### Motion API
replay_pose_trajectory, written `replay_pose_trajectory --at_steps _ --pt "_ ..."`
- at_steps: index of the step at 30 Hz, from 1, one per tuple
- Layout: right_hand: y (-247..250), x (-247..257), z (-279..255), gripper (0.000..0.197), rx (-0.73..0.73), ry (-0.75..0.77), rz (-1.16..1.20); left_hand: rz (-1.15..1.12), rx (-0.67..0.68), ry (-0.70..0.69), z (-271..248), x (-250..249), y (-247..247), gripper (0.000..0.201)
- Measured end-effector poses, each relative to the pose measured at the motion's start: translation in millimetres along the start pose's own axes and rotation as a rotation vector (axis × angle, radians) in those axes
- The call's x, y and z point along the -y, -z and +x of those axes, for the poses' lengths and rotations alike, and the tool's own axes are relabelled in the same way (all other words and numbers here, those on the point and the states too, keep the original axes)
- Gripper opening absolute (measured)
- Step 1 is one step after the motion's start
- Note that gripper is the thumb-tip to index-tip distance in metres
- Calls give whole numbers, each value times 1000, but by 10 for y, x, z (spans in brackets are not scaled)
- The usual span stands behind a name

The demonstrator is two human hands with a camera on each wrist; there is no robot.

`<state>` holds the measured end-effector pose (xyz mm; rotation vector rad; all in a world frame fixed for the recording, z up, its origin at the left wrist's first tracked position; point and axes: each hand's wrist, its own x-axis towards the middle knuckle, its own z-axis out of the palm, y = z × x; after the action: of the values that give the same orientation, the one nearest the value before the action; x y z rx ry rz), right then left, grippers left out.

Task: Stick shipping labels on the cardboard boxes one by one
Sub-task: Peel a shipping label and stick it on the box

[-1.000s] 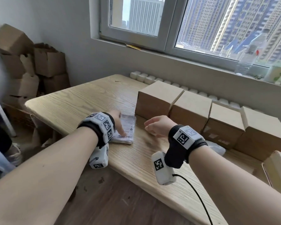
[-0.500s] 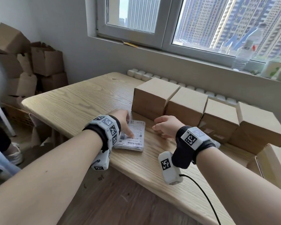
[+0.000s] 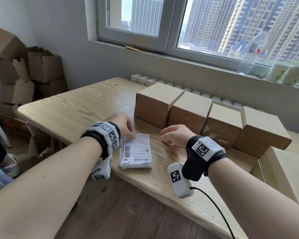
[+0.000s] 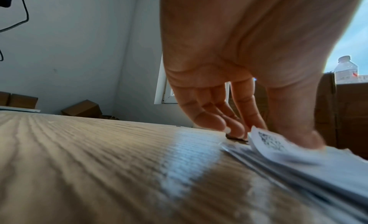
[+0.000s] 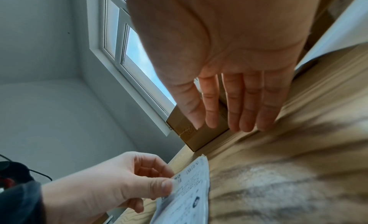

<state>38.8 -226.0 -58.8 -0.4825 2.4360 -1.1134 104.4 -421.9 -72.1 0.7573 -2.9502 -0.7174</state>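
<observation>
Left hand [image 3: 123, 125] grip pinches top shipping label [image 3: 141, 144] corner, print unreadable; right hand [image 3: 174, 136] grip apart.

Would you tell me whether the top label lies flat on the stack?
No: the top label's far corner is lifted off the stack, pinched by the left hand.

the left hand [image 3: 123, 125] shifted from lying over the labels [image 3: 136, 151] to their 11 o'clock corner, where its thumb [image 5: 159, 185] and fingers now pinched and lifted the top sheet's corner. more of the stack showed. the right hand [image 3: 173, 136] uncurled, its fingers [image 5: 247, 101] now straight above the table [image 3: 76, 109].
</observation>
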Motion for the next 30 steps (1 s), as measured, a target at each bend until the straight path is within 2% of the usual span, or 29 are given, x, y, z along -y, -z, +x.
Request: replay_pose_trajectory --at_steps 3,9,15,17,21,25,28,30 --pt "-12 -7 -10 22 3 4 -12 21 -3 -10 -30 -36 10 13" --pt "-19 20 -32 17 15 10 17 -140 -89 -56 -41 -95 148 16" --pt "-80 55 -82 43 133 -40 59 -465 -107 -73 -105 -146 304 12" --pt "-94 60 -96 45 134 -47 45 -559 -91 -58 -127 -158 324 10" --pt "-63 56 -140 34 96 -63 42 -675 -111 -34 -150 -152 337 11" --pt "14 43 -189 32 46 -52 152 -685 -105 -21 -155 -124 316 11" --pt "22 49 -207 27 -25 -34 148 -688 -83 -10 -170 -116 289 11" --pt "13 56 -226 24 -19 -28 157 -689 -65 -2 -188 -116 268 15"
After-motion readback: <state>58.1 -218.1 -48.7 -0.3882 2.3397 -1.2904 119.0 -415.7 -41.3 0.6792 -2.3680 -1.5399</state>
